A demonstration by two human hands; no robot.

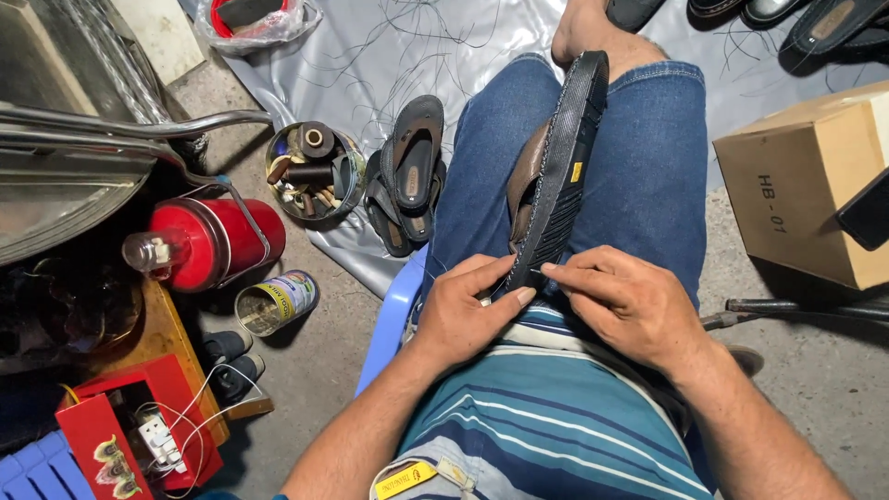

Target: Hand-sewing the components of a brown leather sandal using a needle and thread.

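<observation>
Along my right thigh the black-soled sandal (558,167) lies on its edge, sole turned outward, heel end pulled in to my belly so the stitched rim faces up within reach. My left hand (460,315) pinches that near end, thumb and forefinger clamped on the rim to steady it. My right hand (630,301) meets it from the other side, fingertips together at the same edge. Left of the sandal, a stacked pair of sandals (407,176) and a tin of thread spools (310,171) sit on the floor.

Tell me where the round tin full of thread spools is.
In the head view, the round tin sits on the floor at upper left, just left of the stacked black sandals and right of the red flask.
</observation>
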